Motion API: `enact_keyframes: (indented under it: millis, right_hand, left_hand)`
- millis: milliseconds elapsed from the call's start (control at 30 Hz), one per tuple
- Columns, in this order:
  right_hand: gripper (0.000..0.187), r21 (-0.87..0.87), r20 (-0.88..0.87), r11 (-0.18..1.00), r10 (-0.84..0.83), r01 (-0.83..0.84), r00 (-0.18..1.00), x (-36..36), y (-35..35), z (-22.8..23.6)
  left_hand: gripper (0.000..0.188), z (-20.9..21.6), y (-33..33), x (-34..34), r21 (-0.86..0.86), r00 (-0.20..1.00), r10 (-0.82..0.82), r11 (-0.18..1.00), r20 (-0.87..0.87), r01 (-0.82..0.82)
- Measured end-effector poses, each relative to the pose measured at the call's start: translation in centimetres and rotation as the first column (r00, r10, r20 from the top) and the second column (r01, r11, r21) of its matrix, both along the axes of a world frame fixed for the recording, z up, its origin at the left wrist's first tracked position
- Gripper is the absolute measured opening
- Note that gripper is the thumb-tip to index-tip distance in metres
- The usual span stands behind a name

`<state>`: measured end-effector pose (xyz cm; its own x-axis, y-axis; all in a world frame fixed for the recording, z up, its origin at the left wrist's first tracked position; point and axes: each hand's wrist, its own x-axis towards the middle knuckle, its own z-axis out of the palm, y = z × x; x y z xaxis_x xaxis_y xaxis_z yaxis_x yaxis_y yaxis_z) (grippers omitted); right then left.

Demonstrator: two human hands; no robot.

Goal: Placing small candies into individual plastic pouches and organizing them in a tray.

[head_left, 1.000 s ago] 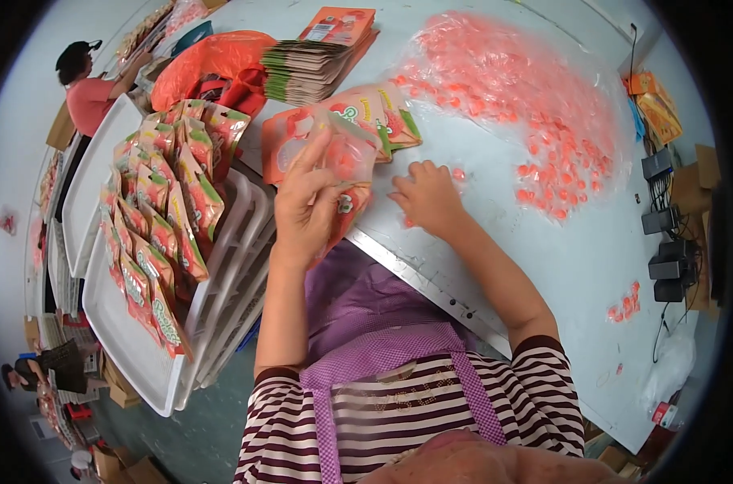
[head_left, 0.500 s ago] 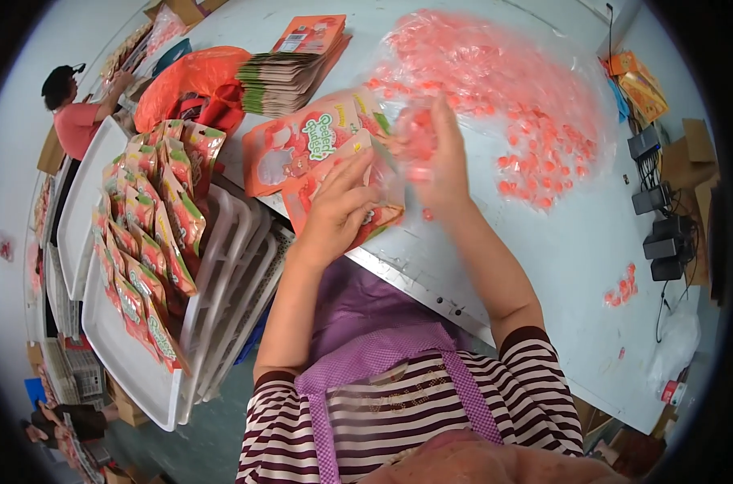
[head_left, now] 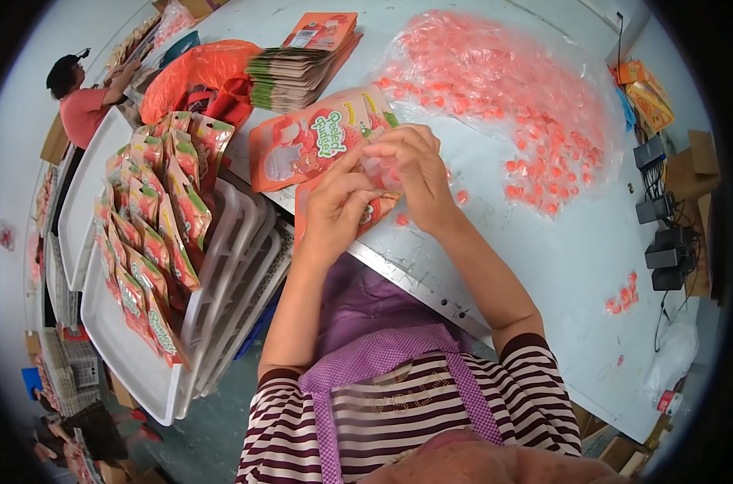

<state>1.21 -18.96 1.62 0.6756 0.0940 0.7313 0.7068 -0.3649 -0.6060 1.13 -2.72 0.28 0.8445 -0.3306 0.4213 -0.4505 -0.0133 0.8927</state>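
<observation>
The orange printed pouch [head_left: 366, 211] sits at the near edge of the pale counter [head_left: 544, 266], right under both hands, and it's mostly hidden by them. Left hand [head_left: 334, 211] has its grip clamped on the pouch from the near side, thumb up along the top. Right hand [head_left: 415, 173] is curled over the pouch mouth, fingers pinched together; it may be pressing a small pink candy in there, but the fingers cover it, so hard to say. Just beyond, touching the hands, lies a second flat orange pouch [head_left: 302, 145] face up. Further back on the counter, a wide spill of pink wrapped candies [head_left: 503, 89] on clear plastic sheet, with a few strays near the right wrist. A stack of empty pouches [head_left: 298, 73] stands at the far edge beside an orange plastic bag [head_left: 193, 68]. To the left, white trays [head_left: 140, 363] carry rows of filled pouches [head_left: 152, 234]. Another person [head_left: 80, 101] works at the far left.
</observation>
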Motion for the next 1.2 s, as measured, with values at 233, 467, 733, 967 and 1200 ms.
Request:
enact_keyframes:
  millis: [233,467,733,967,1200]
  right_hand:
    - [0.039,0.147,-0.067,0.988,0.049,-0.038,0.997,-0.5,0.4,0.3]
    - [0.045,-0.115,-0.053,0.963,0.237,-0.242,0.97,-0.5,-0.6,0.9]
    - [0.058,-0.183,0.001,0.95,0.258,-0.254,0.966,-1.8,0.4,3.1]
    - [0.05,0.395,0.126,0.874,0.252,-0.282,0.959,-1.4,0.4,2.8]
    - [0.034,-0.73,-0.165,0.669,0.025,-0.14,0.986,-0.8,2.2,-6.1]
  left_hand:
    - [0.005,0.8,0.5,-0.3,-0.011,0.993,0.01,1.0,0.119,-0.009]
    - [0.005,0.4,0.6,-0.6,-0.098,0.986,-0.123,0.986,0.11,0.134]
    - [0.006,2.5,1.1,-0.9,-0.449,0.977,-0.205,0.869,0.058,0.209]
    - [0.005,3.0,4.5,-1.0,-0.319,0.977,-0.128,0.931,0.173,0.178]
    - [0.011,3.9,5.3,-1.4,-0.265,0.966,0.037,0.964,0.255,0.033]
